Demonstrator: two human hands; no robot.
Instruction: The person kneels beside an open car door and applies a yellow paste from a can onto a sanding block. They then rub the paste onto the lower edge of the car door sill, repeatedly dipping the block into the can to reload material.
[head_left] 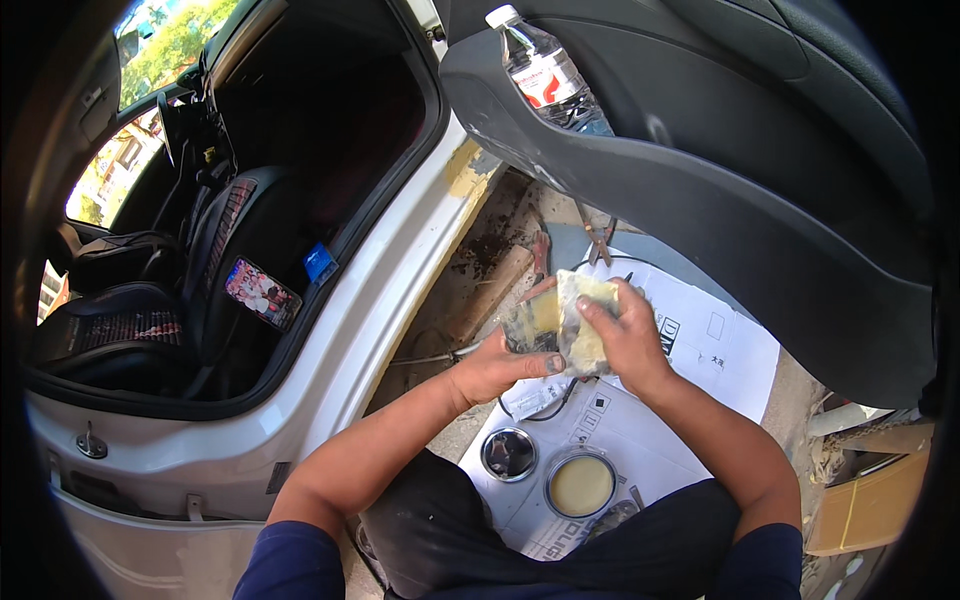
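Observation:
My left hand (500, 362) grips a dark, square spreader (528, 326) smeared with yellowish paste, its thumb along the lower edge. My right hand (640, 340) holds a pale, paste-coated square spreader (582, 350) upright against the first, thumb on its face. Both are over white printed cardboard (730, 365). Below them are a small tube (536, 400), a shiny round lid (508, 455) and an open tin of cream paste (580, 483). Pliers (600, 245) lie beyond my hands.
The white car body (350, 280) curves along the left; a phone (263, 292) rests by the doorway. An open door panel (730, 200) overhangs the right, holding a water bottle (545, 80). A wooden block (490, 295) lies on the ground; brown cardboard (865, 505) is at lower right.

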